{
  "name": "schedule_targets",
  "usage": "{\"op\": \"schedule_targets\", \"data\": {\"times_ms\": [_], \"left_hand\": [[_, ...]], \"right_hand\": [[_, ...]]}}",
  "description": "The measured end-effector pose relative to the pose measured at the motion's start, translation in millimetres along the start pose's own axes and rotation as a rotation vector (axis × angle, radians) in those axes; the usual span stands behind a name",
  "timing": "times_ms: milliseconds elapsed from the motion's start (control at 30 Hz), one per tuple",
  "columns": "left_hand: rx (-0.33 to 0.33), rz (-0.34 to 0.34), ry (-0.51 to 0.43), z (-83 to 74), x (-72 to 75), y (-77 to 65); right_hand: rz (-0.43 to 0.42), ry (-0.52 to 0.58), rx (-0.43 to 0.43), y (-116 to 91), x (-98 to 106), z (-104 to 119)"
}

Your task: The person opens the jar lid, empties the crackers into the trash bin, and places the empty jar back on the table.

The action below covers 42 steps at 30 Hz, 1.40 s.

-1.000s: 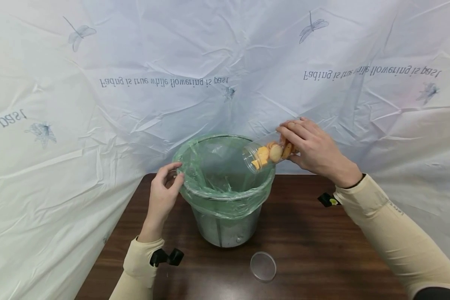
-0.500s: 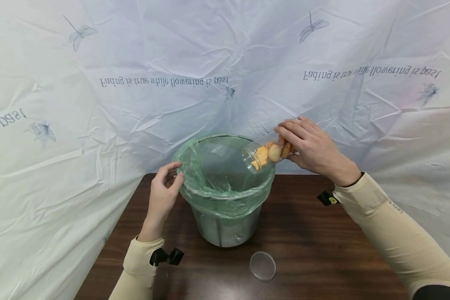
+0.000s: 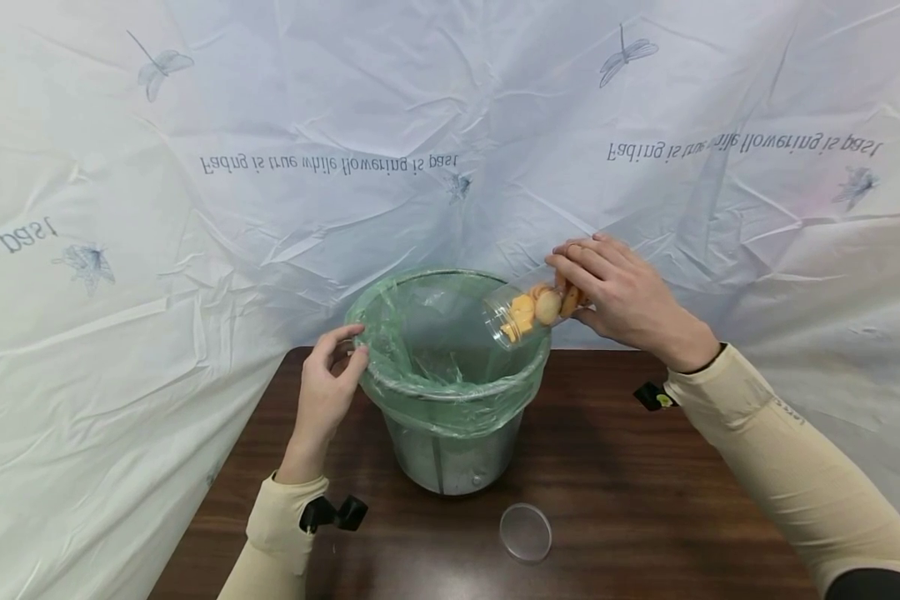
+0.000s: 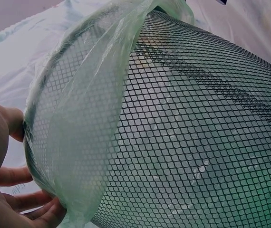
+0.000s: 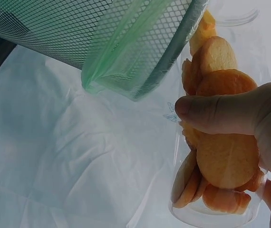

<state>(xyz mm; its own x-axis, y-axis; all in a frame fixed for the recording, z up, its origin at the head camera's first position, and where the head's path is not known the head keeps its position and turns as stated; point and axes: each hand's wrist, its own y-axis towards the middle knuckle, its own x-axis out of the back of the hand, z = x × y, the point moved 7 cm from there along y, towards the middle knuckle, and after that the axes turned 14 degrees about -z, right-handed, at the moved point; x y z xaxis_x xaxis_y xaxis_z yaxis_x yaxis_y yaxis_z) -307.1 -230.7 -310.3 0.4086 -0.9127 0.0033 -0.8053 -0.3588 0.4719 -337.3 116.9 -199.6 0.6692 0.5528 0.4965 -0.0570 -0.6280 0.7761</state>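
A metal mesh trash can (image 3: 453, 457), lined with a thin green plastic bag (image 3: 457, 414), stands upright on the table. My left hand (image 3: 328, 379) holds the can's left rim over the bag, thumb and fingers at the edge. In my right hand (image 3: 624, 293) is a clear plastic jar (image 3: 497, 312), tilted with its open mouth down-left over the can's right rim. Round cookies (image 5: 228, 159) and yellow crinkled pieces (image 3: 521, 315) lie inside the jar. The thumb crosses the jar's side in the right wrist view. A clear round lid (image 3: 526, 532) lies in front of the can.
The dark brown wooden table (image 3: 630, 492) ends just behind the can. White printed sheeting (image 3: 330, 92) hangs at the back and along both sides. Each sleeve carries a black wrist camera, such as the left one (image 3: 351, 512).
The right hand and jar have shifted very slightly left. The cookies stay in the jar, and the left hand has stayed at the rim.
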Motion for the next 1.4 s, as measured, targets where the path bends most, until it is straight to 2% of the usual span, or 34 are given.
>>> {"op": "schedule_targets", "data": {"times_ms": [500,1400], "left_hand": [[-0.002,-0.003,0.003,-3.4,0.3,-1.1],[-0.004,-0.015,-0.004,-1.2,0.3,-0.7]], "right_hand": [[0.035,-0.023,0.012,1.9,-2.0,-0.7],[0.01,-0.078,0.1,7.6,-3.1,6.4]]}}
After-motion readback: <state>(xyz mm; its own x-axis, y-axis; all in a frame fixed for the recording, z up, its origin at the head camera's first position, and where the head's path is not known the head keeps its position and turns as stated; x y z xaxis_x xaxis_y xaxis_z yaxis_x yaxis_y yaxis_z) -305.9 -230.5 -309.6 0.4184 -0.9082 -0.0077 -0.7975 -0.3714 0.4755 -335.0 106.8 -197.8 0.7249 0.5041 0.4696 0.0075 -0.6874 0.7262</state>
